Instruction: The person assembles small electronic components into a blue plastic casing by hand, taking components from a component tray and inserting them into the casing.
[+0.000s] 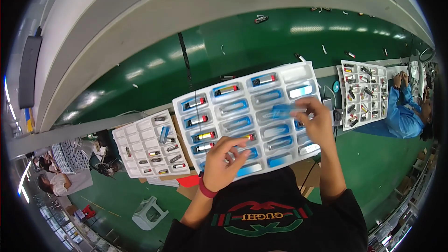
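In front of me lies a white moulded tray (189, 107) with rows of compartments. Several hold clear blue plastic shells (280, 142); others hold small black devices with red and yellow parts (226, 90). My right hand (313, 119) is over the tray's right side, thumb and fingers closed on the end of a clear blue plastic shell (282, 111), which is smeared by motion. My left hand (225, 162) hovers above the near middle compartments, its fingers loosely curved and apart, with nothing visible in them. A red and yellow device end shows just beyond its fingertips.
At left, a second white tray (133, 137) holds loose devices and a blue shell. Another filled tray (364, 93) stands at right, beside a person in blue (403, 112). A dark coiled cord (184, 56) hangs over the green surface. A pale stool (149, 213) stands at lower left.
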`<move>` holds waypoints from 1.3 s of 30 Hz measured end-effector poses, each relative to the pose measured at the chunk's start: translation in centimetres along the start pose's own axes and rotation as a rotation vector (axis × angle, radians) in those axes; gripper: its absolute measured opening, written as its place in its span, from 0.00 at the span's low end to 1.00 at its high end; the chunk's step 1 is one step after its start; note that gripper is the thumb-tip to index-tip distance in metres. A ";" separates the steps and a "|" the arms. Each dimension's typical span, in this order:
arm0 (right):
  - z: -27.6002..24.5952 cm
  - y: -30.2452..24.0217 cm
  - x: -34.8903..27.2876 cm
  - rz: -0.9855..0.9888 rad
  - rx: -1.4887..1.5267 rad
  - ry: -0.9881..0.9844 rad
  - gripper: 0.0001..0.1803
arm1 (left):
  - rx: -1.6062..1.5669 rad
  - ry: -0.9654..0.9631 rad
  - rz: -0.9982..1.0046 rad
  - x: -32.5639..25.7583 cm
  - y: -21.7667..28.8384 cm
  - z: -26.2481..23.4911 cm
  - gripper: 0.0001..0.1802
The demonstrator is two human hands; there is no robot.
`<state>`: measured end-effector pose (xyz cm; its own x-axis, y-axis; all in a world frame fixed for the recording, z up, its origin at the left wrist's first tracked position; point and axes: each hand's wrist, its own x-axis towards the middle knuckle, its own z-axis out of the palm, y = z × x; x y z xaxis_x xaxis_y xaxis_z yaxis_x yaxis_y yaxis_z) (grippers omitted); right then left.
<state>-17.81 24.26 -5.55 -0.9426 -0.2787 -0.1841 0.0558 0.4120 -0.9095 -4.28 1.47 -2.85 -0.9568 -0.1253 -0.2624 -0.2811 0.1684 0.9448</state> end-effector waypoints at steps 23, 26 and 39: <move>-8.0 13.2 16.2 -0.071 -0.086 0.123 0.12 | 0.059 0.059 -0.069 2.6 -2.9 -1.2 0.08; -8.3 18.7 20.2 -0.282 -0.286 0.104 0.13 | 0.144 0.132 -0.035 1.8 -4.4 -1.6 0.08; -6.1 21.3 26.2 -0.469 -0.641 -0.122 0.15 | 0.155 0.371 -0.111 2.6 -7.2 -3.8 0.05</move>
<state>-43.32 31.03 -27.50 -0.7762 -0.6239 0.0908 -0.5719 0.6362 -0.5178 -4.42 -3.76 -9.63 -0.8365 -0.4899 -0.2454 -0.4155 0.2754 0.8669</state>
